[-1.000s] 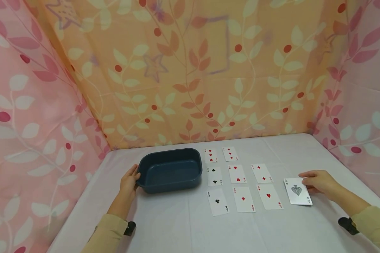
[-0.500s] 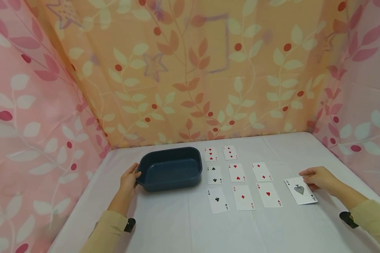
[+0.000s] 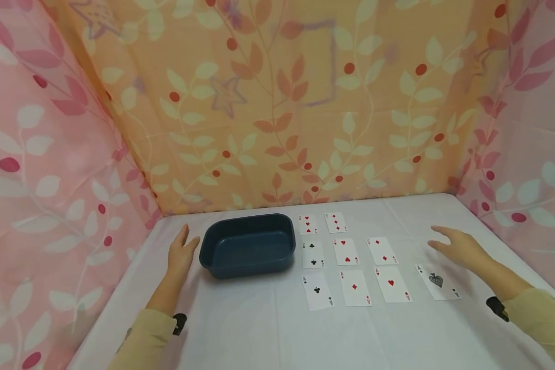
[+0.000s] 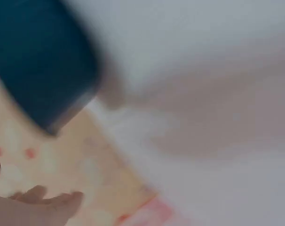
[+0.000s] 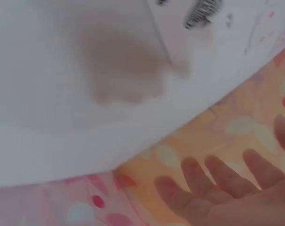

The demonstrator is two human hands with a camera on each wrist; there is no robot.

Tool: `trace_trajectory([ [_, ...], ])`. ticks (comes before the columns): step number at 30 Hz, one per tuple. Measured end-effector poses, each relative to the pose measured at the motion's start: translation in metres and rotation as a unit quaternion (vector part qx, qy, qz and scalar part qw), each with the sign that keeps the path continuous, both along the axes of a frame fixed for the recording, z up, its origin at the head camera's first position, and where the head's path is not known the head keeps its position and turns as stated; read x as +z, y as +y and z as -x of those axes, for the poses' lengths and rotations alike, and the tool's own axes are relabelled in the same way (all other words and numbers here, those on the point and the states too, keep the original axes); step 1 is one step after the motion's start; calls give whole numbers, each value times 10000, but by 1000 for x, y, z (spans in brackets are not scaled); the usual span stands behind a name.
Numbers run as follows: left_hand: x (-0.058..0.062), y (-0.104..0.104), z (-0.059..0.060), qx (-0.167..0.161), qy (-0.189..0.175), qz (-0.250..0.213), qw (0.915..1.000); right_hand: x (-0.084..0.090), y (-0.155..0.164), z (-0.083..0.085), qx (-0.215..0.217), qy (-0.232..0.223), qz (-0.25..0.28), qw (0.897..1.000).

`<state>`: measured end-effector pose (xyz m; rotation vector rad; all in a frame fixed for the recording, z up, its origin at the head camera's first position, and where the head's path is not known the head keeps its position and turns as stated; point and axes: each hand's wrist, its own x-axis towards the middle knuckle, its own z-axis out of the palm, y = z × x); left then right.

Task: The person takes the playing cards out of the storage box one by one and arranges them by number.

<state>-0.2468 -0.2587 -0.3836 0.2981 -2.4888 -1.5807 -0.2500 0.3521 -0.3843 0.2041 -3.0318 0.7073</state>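
Observation:
My left hand (image 3: 180,257) is raised just left of the dark blue plastic bin (image 3: 250,245), fingers loose and apart from its wall. In the left wrist view the bin (image 4: 43,61) is blurred, with my fingers at the lower left. On the right, my right hand (image 3: 460,249) hovers above and behind the ace of spades (image 3: 437,281), holding nothing; its fingers spread out in the right wrist view. That card lies flat at the right end of the front row, beside the ace of hearts (image 3: 392,285), ace of diamonds (image 3: 355,289) and ace of clubs (image 3: 317,292).
Behind the aces lie the two of clubs (image 3: 313,255), two of hearts (image 3: 346,252) and two of diamonds (image 3: 381,251). Farther back are the three of hearts (image 3: 308,224) and three of diamonds (image 3: 336,223). Patterned curtains (image 3: 277,103) enclose the white-covered table (image 3: 240,324).
My right hand has let go of the ace of spades, which now lies flat slightly farther right, and has lifted. My left hand has released the bin's left side and moved left.

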Motion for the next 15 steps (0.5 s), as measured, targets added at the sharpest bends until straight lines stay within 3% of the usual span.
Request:
trace_trajectory([
  [2,18,11,-1,-251,-109,1382,9900,19,-16,6,152,238,-311,9991],
  [4,38,28,-1,-529,-232,2518,9661,40,-33,14,334,371,-512,9974],
  [6,56,48,-1,-740,-239,3222,9435,61,-49,22,461,419,-695,9956],
  [9,74,74,-1,-1014,-211,3646,9254,84,-70,29,701,467,-897,9924],
  [12,83,90,0,-1261,-234,3657,9219,95,-84,32,861,340,-1117,9894],
  [15,81,97,2,-1412,-289,3597,9219,96,-92,34,941,204,-1270,9872],
])
